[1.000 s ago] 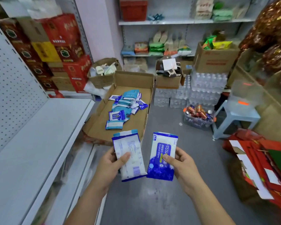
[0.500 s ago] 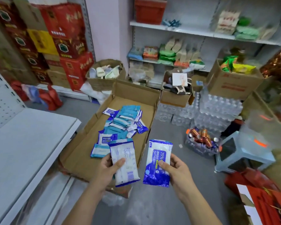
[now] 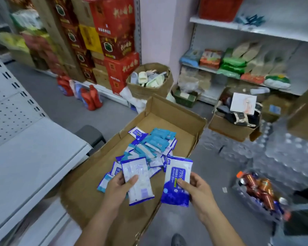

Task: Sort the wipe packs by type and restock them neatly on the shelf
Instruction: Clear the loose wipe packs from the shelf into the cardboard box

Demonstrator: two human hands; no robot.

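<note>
My left hand [image 3: 118, 188] grips a white wipe pack [image 3: 140, 185] shown back side up, thumb on its face. My right hand [image 3: 196, 188] pinches a blue-and-white alcohol wipe pack [image 3: 174, 190] printed "75%". Both packs hover over the near end of an open flat cardboard box [image 3: 183, 125] on the floor. Inside the box lies a loose pile of wipe packs [image 3: 155, 144], some teal, some blue and white. The white shelf [image 3: 30, 157] with its pegboard back stands at my left.
Behind the box are a basket of slippers [image 3: 149, 80], stacked red cartons [image 3: 114, 32] and a stocked wall shelf [image 3: 238, 68]. Cases of bottled water [image 3: 283, 153], a crate of cans [image 3: 256, 189] and another carton [image 3: 235, 125] crowd the floor on the right. A dark stool [image 3: 91, 135] stands by the shelf end.
My view has moved forward and turned left; the box is now right under my hands. Both hands keep the same packs in the same grip.
</note>
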